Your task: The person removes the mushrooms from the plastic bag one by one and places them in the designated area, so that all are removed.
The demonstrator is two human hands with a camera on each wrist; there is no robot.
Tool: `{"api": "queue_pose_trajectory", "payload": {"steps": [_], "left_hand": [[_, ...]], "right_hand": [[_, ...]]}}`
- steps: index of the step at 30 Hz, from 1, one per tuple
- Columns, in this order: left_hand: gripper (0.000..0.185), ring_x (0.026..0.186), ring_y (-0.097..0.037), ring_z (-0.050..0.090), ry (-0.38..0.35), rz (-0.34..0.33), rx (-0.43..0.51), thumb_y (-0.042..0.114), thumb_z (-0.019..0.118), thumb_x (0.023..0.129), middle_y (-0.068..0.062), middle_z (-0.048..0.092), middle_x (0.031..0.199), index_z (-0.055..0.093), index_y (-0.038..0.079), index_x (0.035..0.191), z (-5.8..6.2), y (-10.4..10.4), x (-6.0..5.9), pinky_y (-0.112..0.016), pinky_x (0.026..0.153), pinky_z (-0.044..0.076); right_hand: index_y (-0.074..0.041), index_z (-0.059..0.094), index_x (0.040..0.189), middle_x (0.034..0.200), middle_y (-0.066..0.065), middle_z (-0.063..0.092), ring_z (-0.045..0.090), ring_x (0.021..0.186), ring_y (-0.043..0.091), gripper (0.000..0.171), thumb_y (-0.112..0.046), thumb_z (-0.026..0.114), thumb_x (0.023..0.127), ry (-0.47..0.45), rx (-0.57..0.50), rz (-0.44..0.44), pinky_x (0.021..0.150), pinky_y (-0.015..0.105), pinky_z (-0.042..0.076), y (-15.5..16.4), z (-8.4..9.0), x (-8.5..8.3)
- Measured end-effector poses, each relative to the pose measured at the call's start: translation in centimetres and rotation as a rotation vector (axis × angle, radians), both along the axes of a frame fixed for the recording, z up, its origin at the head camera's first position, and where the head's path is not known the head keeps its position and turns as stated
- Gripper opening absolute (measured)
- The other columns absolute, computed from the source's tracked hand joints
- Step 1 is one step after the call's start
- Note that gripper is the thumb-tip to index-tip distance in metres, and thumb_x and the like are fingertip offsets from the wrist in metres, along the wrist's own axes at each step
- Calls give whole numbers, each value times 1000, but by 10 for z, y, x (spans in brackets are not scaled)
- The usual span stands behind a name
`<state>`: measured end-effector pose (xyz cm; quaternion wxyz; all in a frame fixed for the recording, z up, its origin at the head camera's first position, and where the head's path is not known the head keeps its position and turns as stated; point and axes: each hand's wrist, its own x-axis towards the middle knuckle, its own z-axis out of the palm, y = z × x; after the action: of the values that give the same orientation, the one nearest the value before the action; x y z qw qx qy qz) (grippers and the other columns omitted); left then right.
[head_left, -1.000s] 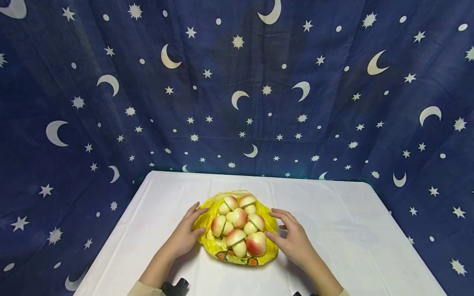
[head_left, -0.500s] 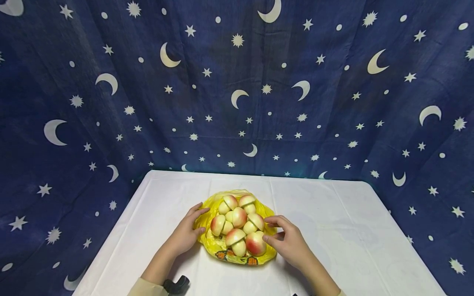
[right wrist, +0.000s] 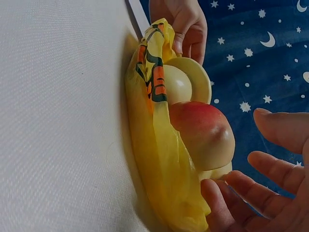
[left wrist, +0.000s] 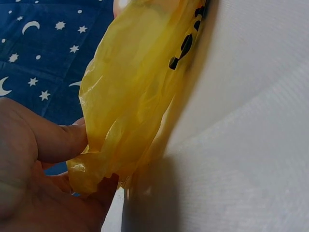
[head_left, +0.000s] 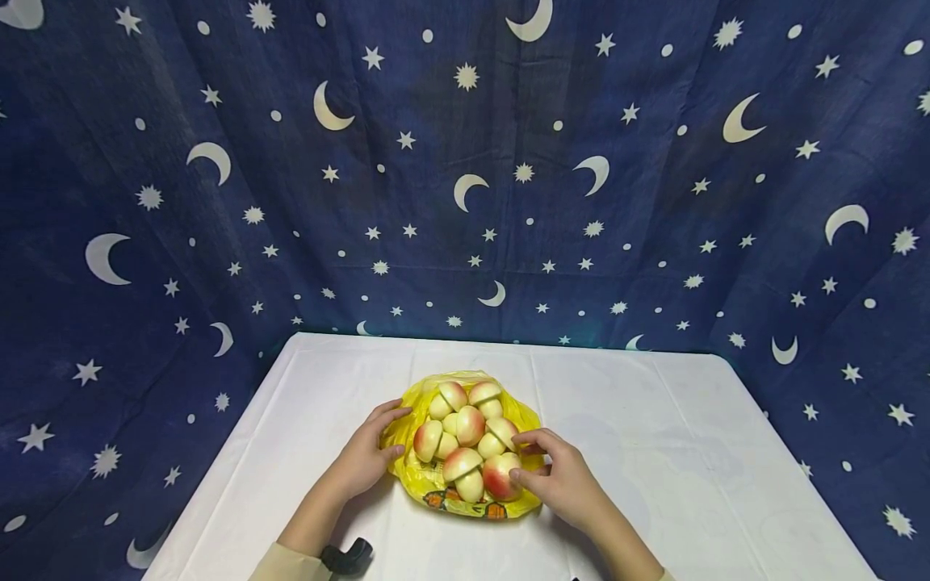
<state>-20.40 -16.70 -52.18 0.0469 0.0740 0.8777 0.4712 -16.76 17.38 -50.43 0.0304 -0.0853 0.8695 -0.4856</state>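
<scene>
Right hand (head_left: pixel 561 480), fingers loose, is edging over the crumpled yellow plastic bag (head_left: pixel 414 486), seemingly aligning before needing to curl round its red-and-cream mushroom shape (head_left: pixel 500 478); left hand (head_left: pixel 363 460) is pinching its left edge.

Your 2 hands are bare: the left hand (head_left: pixel 366 457) and the right hand (head_left: pixel 563 474) have slim, rounded fingers, with fine creases across the joints in the right wrist view. On your left arm you wear a pale beige sleeve (head_left: pixel 291 563), plain in colour, its cuff ending partway along the forearm. Beside that cuff sits 1 dark black fitting (head_left: pixel 349 558), smooth and bent like an elbow, with a blunt, rounded end. Of your right sleeve (head_left: pixel 666 575) you show just a beige sliver at the lower edge of the head view, the rest cut off
</scene>
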Motion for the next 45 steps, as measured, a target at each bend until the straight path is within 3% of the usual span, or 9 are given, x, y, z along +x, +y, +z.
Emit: {"api": "queue_pose_trajectory", "payload": {"steps": [10,15,21,28,37,45], "left_hand": [[59,165,-41,28,-1,1,6,0,72,97,-4,39,174,60,18,152,-2,-1,-2,-68,132,21],[59,165,-41,29,1,-6,3,0,72,97,-4,39,174,60,17,152,-2,-1,-2,-68,132,21],[59,165,-42,29,-1,-5,7,-1,72,97,-5,39,174,60,16,152,-1,0,-2,-69,132,21],[59,165,-41,28,-4,-3,8,-1,72,97,-5,39,173,60,17,152,-2,0,-2,-69,132,20],[60,165,-42,29,-1,-8,18,-2,72,96,-5,40,173,60,17,152,-3,0,-2,-69,132,20],[61,165,-42,29,-8,-1,20,-2,73,96,-4,40,173,60,18,152,-2,0,-2,-69,132,20]], "right_hand": [[-19,74,124,122,-1,73,65,115,21,46,-22,93,81,-11,10,0,80,21,59,-1,-3,0],[-19,74,123,120,-2,73,66,115,20,49,-24,95,79,-10,27,1,86,23,58,-2,-7,-1],[-19,74,122,117,-8,73,67,116,16,48,-28,95,80,-2,79,21,105,38,57,-6,-9,-1],[-21,74,120,118,-8,73,67,120,17,47,-30,96,79,0,101,33,111,49,55,-8,-9,-1],[-21,74,122,123,-6,73,67,123,19,50,-31,96,79,-12,100,44,106,41,57,-7,-9,-1],[-18,73,124,125,1,70,64,115,21,46,-28,92,84,-63,22,93,84,20,60,-4,-10,-1]]}}
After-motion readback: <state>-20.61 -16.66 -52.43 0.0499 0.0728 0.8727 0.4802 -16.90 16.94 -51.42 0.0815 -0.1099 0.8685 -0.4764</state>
